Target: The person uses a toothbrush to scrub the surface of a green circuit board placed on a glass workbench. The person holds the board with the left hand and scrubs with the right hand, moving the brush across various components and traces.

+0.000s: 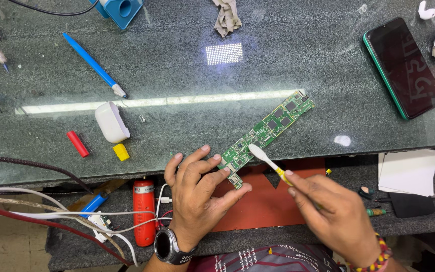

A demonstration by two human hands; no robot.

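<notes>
Left hand (197, 194) has its fingers spread a bit, pinning the near end of a long green circuit board (268, 130) mid-frame on the glass counter (278, 75). Right hand (336, 214), lower right, pinches a toothbrush (268, 160), bristles touching the board. Phone (404, 68) sits upper right.
</notes>
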